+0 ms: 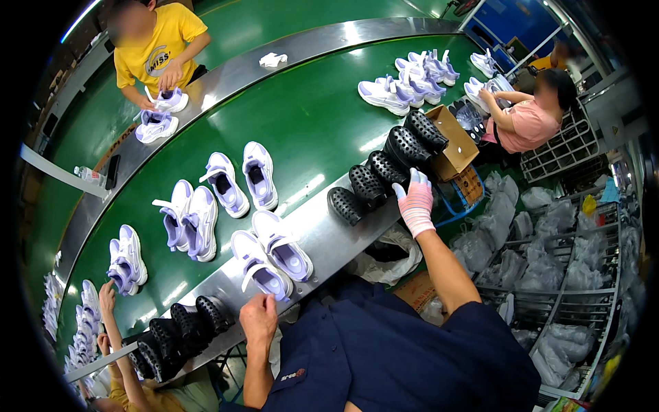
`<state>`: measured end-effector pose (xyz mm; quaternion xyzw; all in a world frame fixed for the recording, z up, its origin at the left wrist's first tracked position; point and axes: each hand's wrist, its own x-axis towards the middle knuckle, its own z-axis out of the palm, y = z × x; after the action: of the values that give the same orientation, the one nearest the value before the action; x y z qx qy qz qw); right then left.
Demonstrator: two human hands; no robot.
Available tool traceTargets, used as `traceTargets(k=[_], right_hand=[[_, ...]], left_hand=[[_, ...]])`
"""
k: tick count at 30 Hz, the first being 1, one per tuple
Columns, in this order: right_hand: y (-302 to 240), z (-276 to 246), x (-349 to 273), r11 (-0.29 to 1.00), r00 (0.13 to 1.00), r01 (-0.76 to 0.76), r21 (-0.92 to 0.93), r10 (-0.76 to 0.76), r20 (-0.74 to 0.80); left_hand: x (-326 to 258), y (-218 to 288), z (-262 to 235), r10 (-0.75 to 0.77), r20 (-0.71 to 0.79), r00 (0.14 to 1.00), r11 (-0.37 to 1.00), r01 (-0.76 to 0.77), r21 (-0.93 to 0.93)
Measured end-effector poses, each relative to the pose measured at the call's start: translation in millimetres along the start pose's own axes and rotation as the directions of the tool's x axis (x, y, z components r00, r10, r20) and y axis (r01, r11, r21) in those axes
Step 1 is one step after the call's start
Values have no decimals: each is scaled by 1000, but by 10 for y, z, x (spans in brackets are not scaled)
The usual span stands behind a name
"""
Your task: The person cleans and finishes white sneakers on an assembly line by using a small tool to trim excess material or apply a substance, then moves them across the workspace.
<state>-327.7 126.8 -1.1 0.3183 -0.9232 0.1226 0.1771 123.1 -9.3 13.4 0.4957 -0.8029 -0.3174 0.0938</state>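
A pair of white and lilac sneakers stands at the metal edge in front of me: the nearer-left sneaker (251, 255) and its mate (285, 251), straps loose. My left hand (259, 318), bare, is closed just beside the heel of the nearer-left one; whatever its fingers may hold is hidden. My right hand (417, 204), in a pink and white striped glove, reaches to the right with its fingers apart. Its fingertips are at a black shoe-shaped form with holes (386, 167), one of several in a row on the metal edge.
More sneakers stand on the green belt (316, 137). Black forms (180, 329) sit on the metal edge to my left. A cardboard box (449, 141) and wire racks of bagged items (549, 275) are at right. Co-workers handle sneakers across the belt, at far right and lower left.
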Motion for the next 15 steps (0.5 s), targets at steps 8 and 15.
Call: traceTargets(k=[8, 15], right_hand=[[81, -126, 153, 970, 967, 244, 19, -244, 65], [-525, -1557, -178, 677, 636, 296, 674, -666, 390]], left_hand=[[204, 640, 144, 282, -45, 958, 930, -284, -233], [553, 1685, -256, 668, 71, 741, 739, -671, 55]])
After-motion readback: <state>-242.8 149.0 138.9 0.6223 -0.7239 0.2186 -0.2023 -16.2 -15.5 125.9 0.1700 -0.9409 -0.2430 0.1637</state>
